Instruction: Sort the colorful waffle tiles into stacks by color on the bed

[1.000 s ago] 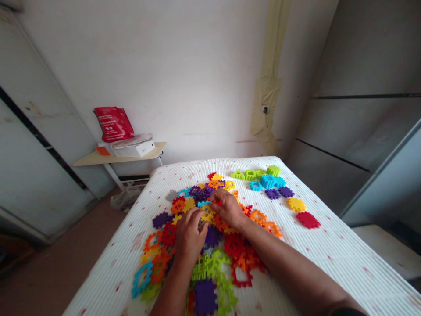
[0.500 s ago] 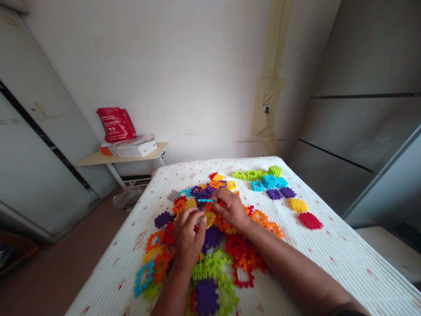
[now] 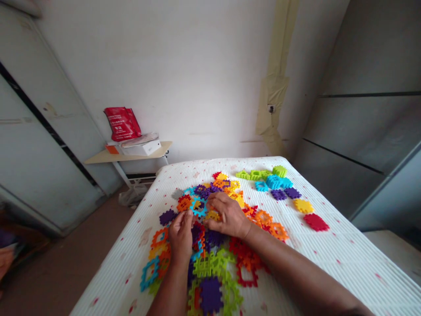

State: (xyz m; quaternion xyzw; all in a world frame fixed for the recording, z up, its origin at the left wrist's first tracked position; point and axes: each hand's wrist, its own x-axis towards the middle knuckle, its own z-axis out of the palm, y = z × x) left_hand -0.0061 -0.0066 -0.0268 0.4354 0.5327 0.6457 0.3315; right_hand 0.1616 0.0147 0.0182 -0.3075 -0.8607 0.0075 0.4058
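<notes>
One sheet bears a pile of pieces, above which the right hand curls, its grip unclear, while the left hand pinches, thumb against fingers, the left edge of a blue frame lying between both hands' fingertips.

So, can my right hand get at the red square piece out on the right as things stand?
Probably yes: nothing covers the red square piece, and only low-lying toothed pieces and patterned sheet seem to lie between it and your right hand.
</notes>
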